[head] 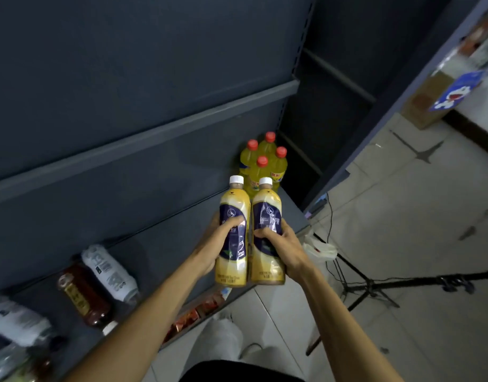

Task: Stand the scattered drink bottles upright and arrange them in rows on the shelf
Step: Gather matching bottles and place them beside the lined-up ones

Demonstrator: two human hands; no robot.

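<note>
Above the shelf (143, 205) front, your left hand (209, 244) and right hand (285, 249) each wrap a milk-tea bottle (233, 232), upright, side by side. Set both down just before the red-capped bottles (262, 166), bases flat, labels forward.

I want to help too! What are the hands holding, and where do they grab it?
Each hand holds one milk tea bottle around its label: left hand the left bottle, right hand the right bottle.
</note>
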